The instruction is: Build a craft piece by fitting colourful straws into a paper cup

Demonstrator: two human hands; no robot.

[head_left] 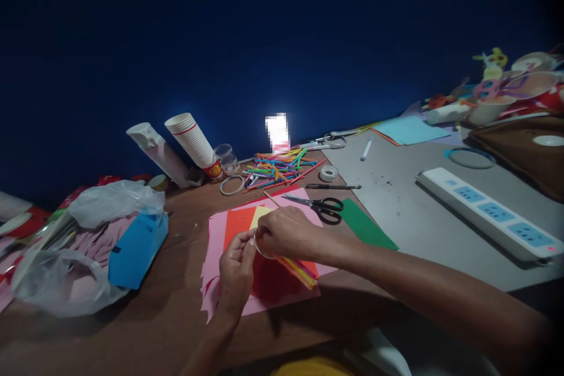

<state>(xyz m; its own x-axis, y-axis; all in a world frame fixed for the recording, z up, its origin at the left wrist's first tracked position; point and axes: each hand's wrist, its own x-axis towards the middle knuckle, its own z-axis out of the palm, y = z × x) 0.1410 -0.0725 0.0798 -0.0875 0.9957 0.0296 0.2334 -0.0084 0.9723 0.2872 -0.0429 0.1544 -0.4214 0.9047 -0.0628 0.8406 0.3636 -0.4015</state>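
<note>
Over a stack of coloured paper sheets (pixel 215 235), both my hands work close together. My left hand (pixel 238 261) has its fingertips closed in a pinch on a thin white curved rim (pixel 263 252); whether it belongs to a ring or a cup I cannot tell. Bent over the same rim, my right hand (pixel 286 232) has its fingers closed, and what they grip is hidden. A thin wooden stick (pixel 271 198) shows just beyond it. Below the right hand, yellow, orange and magenta strips (pixel 304 273) stick out. Black-handled scissors (pixel 326 208) lie past the right wrist.
Behind the paper lie a pile of colourful pipe cleaners (pixel 282 170), a tape roll (pixel 328 173) and a black pen (pixel 333 187). Stacked paper cups (pixel 194 144) lean at the back. Plastic bags (pixel 70 282) fill the left; a power strip (pixel 489 211) lies right.
</note>
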